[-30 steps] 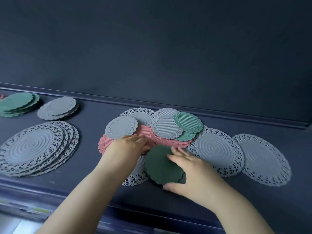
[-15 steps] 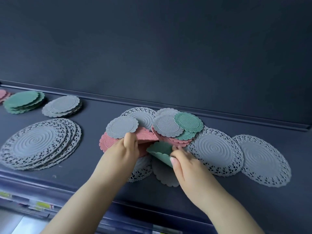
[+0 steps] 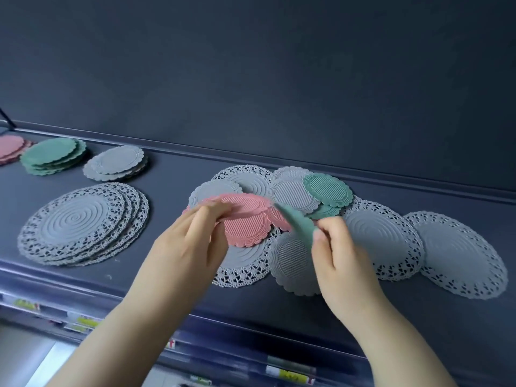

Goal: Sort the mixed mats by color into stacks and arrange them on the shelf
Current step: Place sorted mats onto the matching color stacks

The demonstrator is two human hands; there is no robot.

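A mixed pile of round mats lies mid-shelf. My left hand (image 3: 192, 236) pinches a pink mat (image 3: 245, 203) and lifts its near edge above another pink mat (image 3: 245, 229). My right hand (image 3: 337, 247) pinches a green mat (image 3: 296, 223), held up on edge and blurred. A small grey mat (image 3: 293, 263) lies bare below it. Behind sit grey mats (image 3: 290, 192) and a green ribbed mat (image 3: 326, 189). Sorted stacks stand at the left: pink (image 3: 9, 148), green (image 3: 53, 155), small grey (image 3: 117, 162) and large grey lace (image 3: 78, 222).
Two large grey lace mats (image 3: 382, 241) (image 3: 460, 255) lie to the right of the pile on the dark shelf (image 3: 173, 177). A raised lip runs along the shelf's back. Price labels (image 3: 287, 374) line the front edge below my arms.
My right hand has raised the green mat from flat on the pile to nearly upright, which has uncovered a small grey mat. My left hand has lifted the pink mat higher.
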